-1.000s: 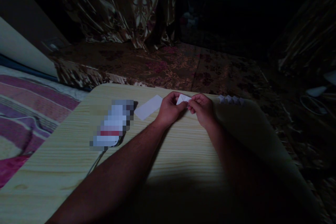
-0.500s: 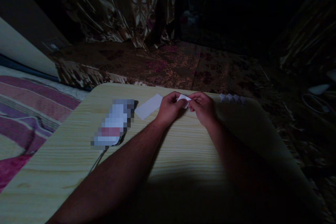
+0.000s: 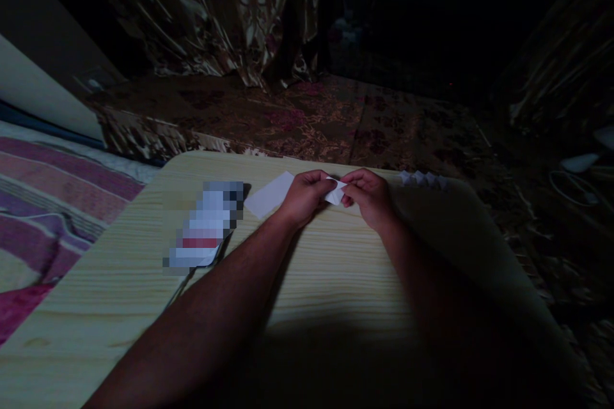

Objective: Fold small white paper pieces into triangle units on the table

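Between my two hands is a small folded piece of white paper [image 3: 336,193], held above the far part of the wooden table [image 3: 330,268]. My left hand [image 3: 307,197] pinches its left side, thumb on top. The thumb and fingers of my right hand [image 3: 367,195] grip the right edge. Flat white paper [image 3: 268,195] lies on the table just left of my left hand, partly covered by it. Beyond my right hand, several small folded paper pieces [image 3: 422,179] stand in a row by the table's far edge.
A blurred-out phone-like device [image 3: 206,223] with a cable [image 3: 178,287] lies on the left of the table. A striped bedspread [image 3: 43,192] is at the left. Patterned cloth [image 3: 288,118] and curtains [image 3: 259,6] stand behind. A white cable [image 3: 570,186] lies at the dim right.
The folded paper has turned a little between my fingers. My left thumb has shifted up its surface, and my right thumb and fingers have come further over the right edge.
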Motion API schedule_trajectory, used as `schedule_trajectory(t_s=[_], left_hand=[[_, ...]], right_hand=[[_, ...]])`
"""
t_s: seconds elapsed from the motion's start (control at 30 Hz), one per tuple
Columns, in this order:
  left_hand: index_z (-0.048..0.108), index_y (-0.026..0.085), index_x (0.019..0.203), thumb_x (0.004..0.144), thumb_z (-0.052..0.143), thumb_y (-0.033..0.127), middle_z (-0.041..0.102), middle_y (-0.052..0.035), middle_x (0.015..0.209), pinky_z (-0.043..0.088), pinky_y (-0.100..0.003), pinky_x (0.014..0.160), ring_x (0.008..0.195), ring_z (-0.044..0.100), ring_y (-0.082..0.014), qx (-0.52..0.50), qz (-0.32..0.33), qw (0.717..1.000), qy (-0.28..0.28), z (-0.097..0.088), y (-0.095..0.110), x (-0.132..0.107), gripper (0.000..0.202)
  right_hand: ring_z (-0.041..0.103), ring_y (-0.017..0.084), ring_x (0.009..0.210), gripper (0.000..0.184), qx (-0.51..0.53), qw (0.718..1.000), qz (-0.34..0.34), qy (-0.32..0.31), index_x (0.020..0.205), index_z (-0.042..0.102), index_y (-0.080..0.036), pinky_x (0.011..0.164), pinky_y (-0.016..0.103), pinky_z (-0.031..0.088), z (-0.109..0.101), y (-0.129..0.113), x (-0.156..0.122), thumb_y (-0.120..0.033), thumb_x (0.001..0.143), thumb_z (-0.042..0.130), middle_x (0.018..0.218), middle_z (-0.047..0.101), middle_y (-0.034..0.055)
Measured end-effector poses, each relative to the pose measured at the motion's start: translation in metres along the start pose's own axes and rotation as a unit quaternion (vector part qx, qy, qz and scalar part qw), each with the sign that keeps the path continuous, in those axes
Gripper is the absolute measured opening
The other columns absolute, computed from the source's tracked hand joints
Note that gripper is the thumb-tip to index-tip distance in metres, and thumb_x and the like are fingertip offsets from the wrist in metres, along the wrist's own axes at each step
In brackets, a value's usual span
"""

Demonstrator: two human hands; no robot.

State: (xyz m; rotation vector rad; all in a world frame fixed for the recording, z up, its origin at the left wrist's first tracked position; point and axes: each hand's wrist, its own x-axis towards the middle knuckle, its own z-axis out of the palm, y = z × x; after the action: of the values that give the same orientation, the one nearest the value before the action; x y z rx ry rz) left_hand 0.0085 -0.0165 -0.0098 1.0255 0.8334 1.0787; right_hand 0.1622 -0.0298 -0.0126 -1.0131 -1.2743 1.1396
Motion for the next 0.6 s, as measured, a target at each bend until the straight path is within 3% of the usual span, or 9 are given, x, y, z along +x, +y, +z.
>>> schedule_trajectory(t_s=[0.4, 0.6], left_hand=[[0.055, 0.015, 0.062, 0.065, 0.073, 0.025, 0.048, 0.0039, 0.048, 0.02, -0.021, 0.039, 0.039, 0.038, -0.0059, -0.023, -0.019, 1.0, 0.002, -0.0009, 0.0027, -0.0007, 0.02], [0.054, 0.015, 0.063, 0.066, 0.074, 0.026, 0.047, 0.0048, 0.047, 0.019, -0.021, 0.039, 0.038, 0.036, -0.0046, -0.018, -0.016, 0.999, -0.021, -0.0016, 0.0018, -0.0005, 0.023]], right_hand=[[0.059, 0.009, 0.048, 0.019, 0.008, 1.0, -0.008, -0.021, 0.086, 0.065, -0.019, 0.046, 0.021, 0.047, -0.0024, 0.0002, 0.0009, -0.025, 0.069, 0.071, 0.063, 0.065, -0.0037], [0.057, 0.01, 0.047, 0.016, 0.004, 1.0, -0.011, -0.025, 0.084, 0.066, -0.018, 0.048, 0.022, 0.047, -0.0027, -0.0003, 0.0001, -0.025, 0.07, 0.07, 0.056, 0.063, -0.0042]])
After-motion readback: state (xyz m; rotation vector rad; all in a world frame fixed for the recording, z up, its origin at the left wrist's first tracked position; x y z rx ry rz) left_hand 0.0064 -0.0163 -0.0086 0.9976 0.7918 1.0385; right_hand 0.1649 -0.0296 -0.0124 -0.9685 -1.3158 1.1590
